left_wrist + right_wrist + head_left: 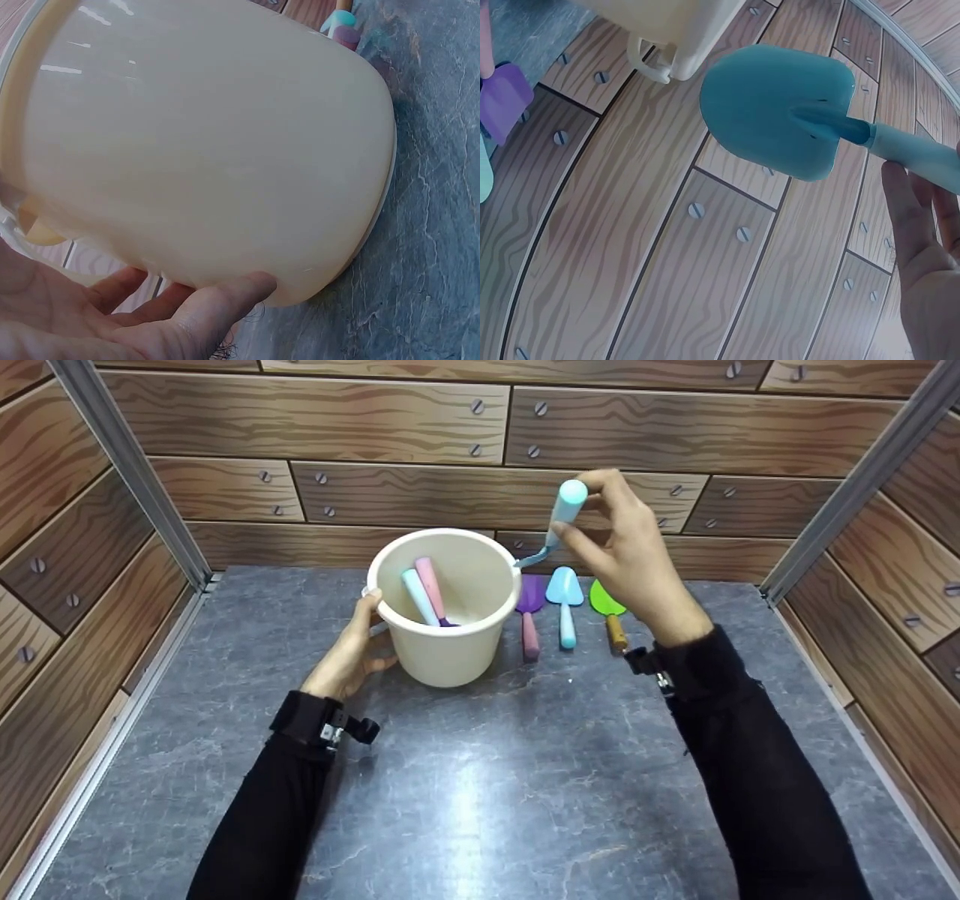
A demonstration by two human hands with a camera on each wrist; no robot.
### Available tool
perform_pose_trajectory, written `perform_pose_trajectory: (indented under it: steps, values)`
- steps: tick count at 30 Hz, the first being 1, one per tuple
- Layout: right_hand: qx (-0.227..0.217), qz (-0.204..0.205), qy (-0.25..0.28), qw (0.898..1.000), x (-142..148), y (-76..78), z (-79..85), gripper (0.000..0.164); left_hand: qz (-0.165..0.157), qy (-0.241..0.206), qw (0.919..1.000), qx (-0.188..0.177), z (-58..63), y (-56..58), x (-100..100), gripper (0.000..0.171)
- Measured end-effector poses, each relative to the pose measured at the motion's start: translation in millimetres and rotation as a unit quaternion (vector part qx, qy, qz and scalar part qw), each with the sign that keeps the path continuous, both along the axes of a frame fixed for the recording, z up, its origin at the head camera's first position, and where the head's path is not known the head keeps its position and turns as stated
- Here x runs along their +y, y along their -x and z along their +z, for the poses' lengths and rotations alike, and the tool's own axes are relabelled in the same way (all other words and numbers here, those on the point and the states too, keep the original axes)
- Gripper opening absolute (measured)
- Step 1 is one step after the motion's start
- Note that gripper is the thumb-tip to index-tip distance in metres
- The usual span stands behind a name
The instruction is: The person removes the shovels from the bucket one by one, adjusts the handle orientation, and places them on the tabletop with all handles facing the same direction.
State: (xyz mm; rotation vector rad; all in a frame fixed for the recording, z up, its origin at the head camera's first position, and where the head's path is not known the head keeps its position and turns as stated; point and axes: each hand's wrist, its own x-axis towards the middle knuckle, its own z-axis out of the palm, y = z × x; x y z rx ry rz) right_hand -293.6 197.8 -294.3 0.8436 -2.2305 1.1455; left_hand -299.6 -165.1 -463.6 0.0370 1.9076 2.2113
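My right hand [626, 547] pinches a light blue toy shovel [568, 502] by its handle, above and right of a cream bucket [450, 656]. In the right wrist view, the shovel's broad rounded blade [772, 105] extends toward the bucket's side. The left hand [349, 649] rests against the bucket's left side, its thumb [232, 296] and fingers spread along the wall. Inside the bucket lean a light blue handle [420, 596] and a pink handle [430, 585]; most of their lower ends are hidden.
Right of the bucket lie a purple shovel [530, 619] with a pink handle, a light blue trowel [566, 604] and a green one [607, 600] with a brown-yellow handle. Wood-patterned walls [397, 420] enclose the grey marbled table [525, 795] on three sides.
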Motion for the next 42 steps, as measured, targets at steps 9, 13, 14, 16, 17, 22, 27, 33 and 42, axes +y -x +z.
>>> perform_pose_trajectory:
  steps: [9, 13, 14, 16, 17, 22, 27, 33, 42]
  values:
    - [0.031, -0.035, -0.017, 0.999, 16.8, -8.0, -8.9, 0.038, 0.005, -0.002, 1.0000, -0.003, 0.0, -0.4, 1.5, 0.087]
    - [0.020, -0.041, -0.007, 0.999, 23.2, -10.2, -14.9, 0.039, 0.004, -0.002, 1.0000, -0.004, -0.3, 0.0, 0.9, 0.087]
    - [0.020, -0.044, -0.007, 0.999, 25.0, -10.3, -16.6, 0.039, 0.004, -0.001, 1.0000, -0.004, -0.1, -0.1, 0.7, 0.087]
    - [0.014, -0.049, -0.004, 0.999, 27.7, -11.4, -19.6, 0.039, 0.004, 0.000, 1.0000, -0.004, -0.1, 0.0, 0.3, 0.087]
    - [0.013, -0.051, -0.005, 0.999, 29.3, -11.5, -21.4, 0.040, 0.004, 0.000, 1.0000, -0.004, -0.4, 0.1, 0.2, 0.087]
    - [0.011, -0.066, -0.011, 0.998, 35.7, -13.6, -30.9, 0.041, 0.001, -0.005, 1.0000, -0.005, -1.2, 0.5, 0.0, 0.087]
    - [0.004, -0.074, -0.010, 0.997, 40.8, -15.5, -40.1, 0.040, -0.002, -0.008, 1.0000, -0.006, -0.1, 0.4, -0.1, 0.087]
    - [0.003, -0.077, -0.019, 0.997, 44.4, -16.6, -51.0, 0.041, 0.000, 0.002, 1.0000, -0.006, 1.1, 0.3, -0.8, 0.087]
    - [-0.039, -0.068, -0.013, 0.997, 45.6, -18.9, -69.4, 0.041, -0.004, -0.001, 1.0000, -0.002, -0.4, 0.5, -1.2, 0.087]
